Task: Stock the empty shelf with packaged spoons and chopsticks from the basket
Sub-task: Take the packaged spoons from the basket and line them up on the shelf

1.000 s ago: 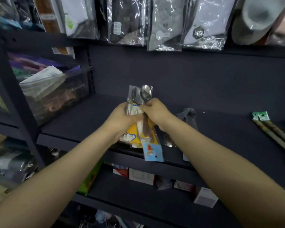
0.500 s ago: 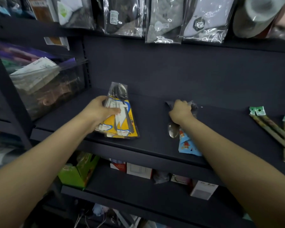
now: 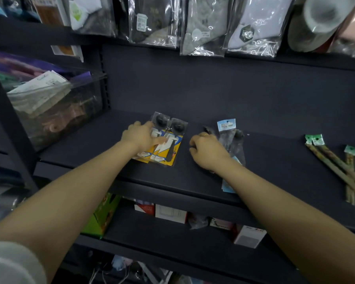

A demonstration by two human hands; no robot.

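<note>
Yellow-card spoon packs lie side by side on the dark shelf, left of centre. My left hand rests on them with its fingers laid flat across the cards. To the right lie clear spoon packs with blue cards. My right hand sits on their left edge, fingers curled round a pack. Chopstick packs with green tags lie at the shelf's right end. No basket is in view.
A clear bin of packaged goods stands on the shelf to the left, behind an upright post. Bagged socks hang above. On the lower shelf stand small boxes and a green box.
Both hands split the bundle and lowered it. The yellow packs now lie flat under my left hand, and the blue-card packs lie on the shelf under my right.
</note>
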